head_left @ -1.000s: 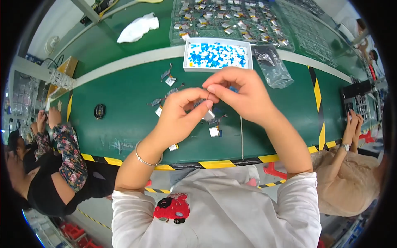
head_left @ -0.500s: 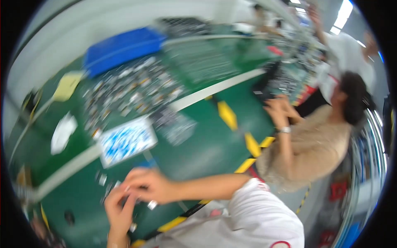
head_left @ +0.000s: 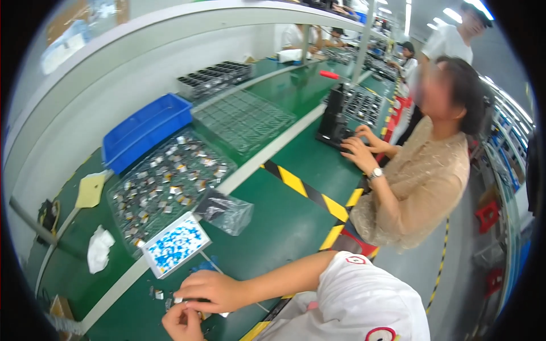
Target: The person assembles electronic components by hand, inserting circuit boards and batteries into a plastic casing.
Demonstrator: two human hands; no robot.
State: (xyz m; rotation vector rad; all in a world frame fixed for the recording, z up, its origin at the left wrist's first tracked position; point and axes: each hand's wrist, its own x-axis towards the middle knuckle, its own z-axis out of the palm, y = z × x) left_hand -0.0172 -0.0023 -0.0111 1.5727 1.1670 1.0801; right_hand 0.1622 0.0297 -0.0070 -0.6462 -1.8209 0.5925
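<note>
Left hand [head_left: 183,323] and right hand [head_left: 215,291], bare, fingers curled and meeting, anything gripped too small to tell; small flat silver-white piece [head_left: 224,314] showing beside right palm; steady fingertips, direct gaze advisable

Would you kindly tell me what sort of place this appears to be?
It looks like an electronics assembly workshop: dozens of small silver components lie spread out, black-and-yellow striped tape divides the long green workbench, and a co-worker's hands are at a black fixture.
</note>
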